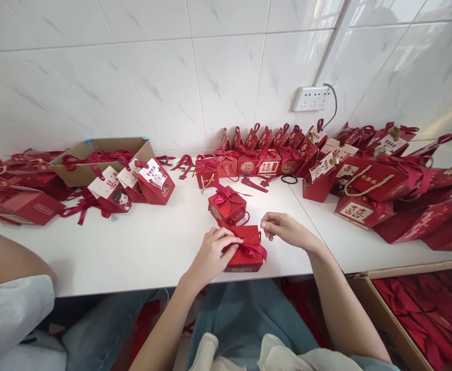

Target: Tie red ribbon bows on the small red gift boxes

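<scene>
A small red gift box (249,256) sits at the near edge of the white table (133,247), with a dark red ribbon (253,248) across its lid. My left hand (212,254) rests on the box's left side, fingers curled and pinching the ribbon. My right hand (282,228) hovers just right of the box with fingers pinched together, apparently on a ribbon end. A second red box with a tied bow (228,205) stands right behind it.
Several finished red boxes (249,162) line the wall. Red gift bags (368,185) pile at the right, tagged bags (148,183) and a cardboard box (94,154) at the left. A carton of red ribbons (422,314) sits below right. Another person's arm (5,268) is at left.
</scene>
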Tool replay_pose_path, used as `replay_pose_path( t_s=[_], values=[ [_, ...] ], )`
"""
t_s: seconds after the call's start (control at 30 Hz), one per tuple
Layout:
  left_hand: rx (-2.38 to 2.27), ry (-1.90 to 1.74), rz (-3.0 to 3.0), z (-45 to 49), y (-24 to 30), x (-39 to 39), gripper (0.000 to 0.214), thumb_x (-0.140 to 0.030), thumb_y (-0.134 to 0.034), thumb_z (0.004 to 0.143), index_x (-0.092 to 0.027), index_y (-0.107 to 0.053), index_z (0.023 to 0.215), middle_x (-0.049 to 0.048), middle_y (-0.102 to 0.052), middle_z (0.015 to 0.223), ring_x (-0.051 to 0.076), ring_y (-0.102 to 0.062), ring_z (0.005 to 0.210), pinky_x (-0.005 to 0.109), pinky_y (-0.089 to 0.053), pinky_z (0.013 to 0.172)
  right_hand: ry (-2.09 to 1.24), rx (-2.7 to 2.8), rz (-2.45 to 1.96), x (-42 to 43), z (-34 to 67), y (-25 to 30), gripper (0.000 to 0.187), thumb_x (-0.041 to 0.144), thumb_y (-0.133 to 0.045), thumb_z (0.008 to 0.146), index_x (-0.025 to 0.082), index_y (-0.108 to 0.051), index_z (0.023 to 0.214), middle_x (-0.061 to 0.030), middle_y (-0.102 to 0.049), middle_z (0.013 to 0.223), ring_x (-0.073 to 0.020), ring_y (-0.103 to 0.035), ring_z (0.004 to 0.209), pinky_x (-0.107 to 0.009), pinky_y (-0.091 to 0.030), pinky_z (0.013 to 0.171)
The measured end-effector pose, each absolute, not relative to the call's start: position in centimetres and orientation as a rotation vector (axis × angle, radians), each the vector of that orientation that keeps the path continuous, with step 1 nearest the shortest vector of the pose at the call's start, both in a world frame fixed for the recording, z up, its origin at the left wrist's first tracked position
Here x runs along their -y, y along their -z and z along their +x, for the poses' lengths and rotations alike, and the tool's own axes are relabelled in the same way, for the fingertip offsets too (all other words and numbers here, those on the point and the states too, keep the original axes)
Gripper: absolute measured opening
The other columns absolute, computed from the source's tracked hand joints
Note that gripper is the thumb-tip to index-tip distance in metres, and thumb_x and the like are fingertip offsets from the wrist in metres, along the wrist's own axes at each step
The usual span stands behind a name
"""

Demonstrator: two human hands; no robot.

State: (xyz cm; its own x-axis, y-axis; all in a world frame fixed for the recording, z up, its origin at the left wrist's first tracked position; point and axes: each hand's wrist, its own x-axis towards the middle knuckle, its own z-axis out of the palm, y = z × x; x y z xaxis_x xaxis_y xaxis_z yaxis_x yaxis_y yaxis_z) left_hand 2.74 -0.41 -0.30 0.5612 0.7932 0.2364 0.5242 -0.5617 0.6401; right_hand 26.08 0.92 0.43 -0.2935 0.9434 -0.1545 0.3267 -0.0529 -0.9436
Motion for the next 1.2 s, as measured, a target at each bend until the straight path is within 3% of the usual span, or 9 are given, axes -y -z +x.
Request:
replay_pose_path(
  t_s=[0.17, 0.33, 0.5, 0.67, 0.8, 1.0, 1.2],
  values=[
    [-1.071, -0.709, 2.284, 2.7, 0.4, 0.5, 0.024, -0.022, -0.046, 0.089, -0.027, -0.066, 0.101, 0.0028, -0.061, 0.094, 0.018, -0.051, 0.090, 0.036, -0.044, 0.085, -1.450, 2.020, -1.400, -0.4, 26.1, -0.3, 0.040, 0.053, -0.059, 0.076, 0.017, -0.054, 0.061, 0.0012, -0.051, 0.059, -0.0114, -0.042, 0.055, -0.025, -0.033, 0.053],
    [-1.047, -0.686, 2.269, 2.7, 0.5, 0.4, 0.025, -0.021, -0.045, 0.089, -0.027, -0.065, 0.102, 0.0034, -0.060, 0.093, 0.018, -0.050, 0.090, 0.037, -0.044, 0.086, -1.606, 1.804, -1.197, 0.7, 26.4, -0.1, 0.036, 0.049, -0.054, 0.081, 0.017, -0.053, 0.067, 0.0017, -0.051, 0.061, -0.0109, -0.044, 0.057, -0.025, -0.034, 0.055],
    [-1.026, -0.677, 2.271, 2.6, 0.4, 0.3, 0.027, -0.023, -0.043, 0.090, -0.028, -0.063, 0.107, 0.0040, -0.060, 0.094, 0.019, -0.049, 0.091, 0.038, -0.042, 0.087, -1.344, 1.713, -1.263, -0.6, 26.3, -1.4, 0.026, 0.043, -0.057, 0.078, 0.017, -0.058, 0.077, -0.0003, -0.058, 0.066, -0.0135, -0.052, 0.065, -0.027, -0.041, 0.063],
    [-1.028, -0.629, 2.339, 2.7, 0.2, 0.3, 0.036, -0.020, -0.039, 0.091, -0.030, -0.050, 0.124, 0.0035, -0.059, 0.095, 0.018, -0.049, 0.091, 0.038, -0.040, 0.089, -1.153, 1.671, -1.238, -3.6, 24.3, -0.1, 0.022, 0.037, -0.057, 0.077, 0.016, -0.061, 0.079, -0.0030, -0.063, 0.078, -0.0150, -0.057, 0.072, -0.029, -0.045, 0.068],
    [-1.039, -0.539, 2.422, 2.7, 0.1, 0.2, 0.035, -0.020, -0.037, 0.091, -0.031, -0.056, 0.120, 0.0040, -0.055, 0.096, 0.019, -0.048, 0.093, 0.038, -0.037, 0.092, -1.011, 1.737, -1.375, -4.4, 23.1, 1.4, 0.015, 0.030, -0.055, 0.080, 0.016, -0.062, 0.082, -0.0042, -0.066, 0.082, -0.0161, -0.060, 0.073, -0.031, -0.046, 0.070],
    [-1.059, -0.501, 2.416, 2.8, 0.1, 0.3, 0.036, -0.020, -0.037, 0.091, -0.028, -0.055, 0.122, 0.0042, -0.054, 0.095, 0.019, -0.048, 0.094, 0.038, -0.037, 0.091, -0.546, 1.649, -1.421, 0.2, 23.9, 0.7, 0.024, 0.042, -0.055, 0.084, 0.020, -0.054, 0.095, -0.0087, -0.057, 0.102, -0.0219, -0.055, 0.096, -0.038, -0.044, 0.084],
    [-1.143, -0.517, 2.406, 3.4, -0.2, 0.5, 0.039, -0.014, -0.039, 0.088, -0.030, -0.056, 0.120, 0.0034, -0.054, 0.094, 0.019, -0.049, 0.095, 0.040, -0.036, 0.091, -0.691, 1.877, -1.376, 4.9, 22.8, -0.4, 0.027, 0.045, -0.066, 0.076, 0.021, -0.052, 0.081, -0.0033, -0.053, 0.081, -0.0179, -0.051, 0.074, -0.030, -0.043, 0.069]
  ],
)
